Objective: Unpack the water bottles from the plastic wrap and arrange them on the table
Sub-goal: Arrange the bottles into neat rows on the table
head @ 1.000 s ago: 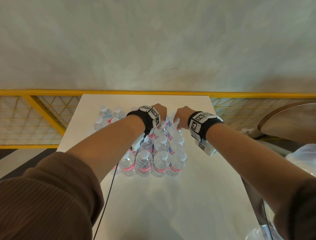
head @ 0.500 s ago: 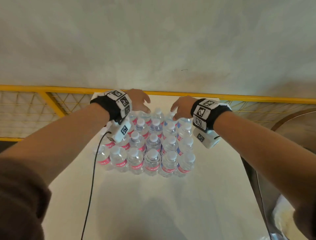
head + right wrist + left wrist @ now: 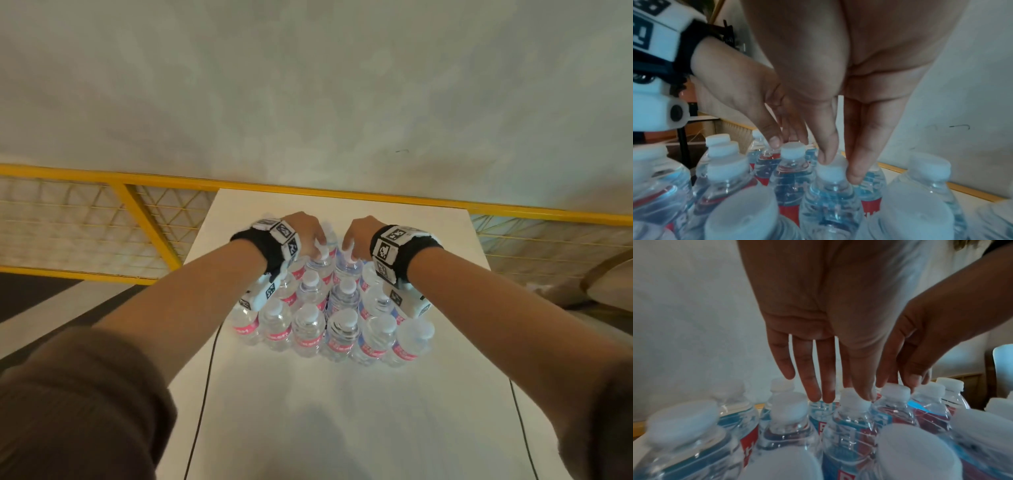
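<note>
Several clear water bottles (image 3: 329,318) with white caps and red-and-blue labels stand upright in a tight block on the white table (image 3: 342,428). I cannot make out any plastic wrap. Both hands reach over the block to its far rows. My left hand (image 3: 320,245) points down, and its thumb and fingers pinch the cap of one bottle (image 3: 854,400). Close beside it, my right hand (image 3: 347,245) pinches the cap of the neighbouring bottle (image 3: 831,170) between thumb and finger. In the wrist views the left hand (image 3: 844,394) and right hand (image 3: 838,167) almost touch.
A yellow railing with wire mesh (image 3: 308,190) runs behind the table's far edge, before a pale wall. A black cable (image 3: 205,394) hangs down the table's left part, another cable (image 3: 524,428) the right. A round piece of furniture (image 3: 609,274) stands at the right.
Both hands have drawn in from the far corners of the block to its middle and dropped onto two neighbouring caps. The head view has shifted.
</note>
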The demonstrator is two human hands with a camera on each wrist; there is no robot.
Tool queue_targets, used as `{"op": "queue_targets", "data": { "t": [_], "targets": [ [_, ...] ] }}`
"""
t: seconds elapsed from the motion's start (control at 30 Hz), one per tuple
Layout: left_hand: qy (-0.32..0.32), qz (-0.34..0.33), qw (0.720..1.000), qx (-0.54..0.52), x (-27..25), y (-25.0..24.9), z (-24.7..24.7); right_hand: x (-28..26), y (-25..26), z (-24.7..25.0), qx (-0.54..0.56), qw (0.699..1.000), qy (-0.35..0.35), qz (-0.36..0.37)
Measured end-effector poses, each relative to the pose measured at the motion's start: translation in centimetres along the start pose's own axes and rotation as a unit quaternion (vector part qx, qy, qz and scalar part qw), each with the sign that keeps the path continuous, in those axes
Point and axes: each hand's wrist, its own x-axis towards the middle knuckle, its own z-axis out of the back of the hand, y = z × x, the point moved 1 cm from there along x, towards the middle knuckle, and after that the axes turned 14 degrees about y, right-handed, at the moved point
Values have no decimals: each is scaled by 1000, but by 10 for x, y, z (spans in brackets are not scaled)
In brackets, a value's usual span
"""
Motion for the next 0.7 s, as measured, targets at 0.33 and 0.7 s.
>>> {"op": "queue_targets", "data": {
  "t": [0.33,0.7],
  "targets": [
    [-57,26,996,-63,-2,27,9,6,13,2,-33,997,-58,45],
    [20,134,972,-193,-33,100,-27,31,84,4,-57,990,-22,124]
  ]
}}
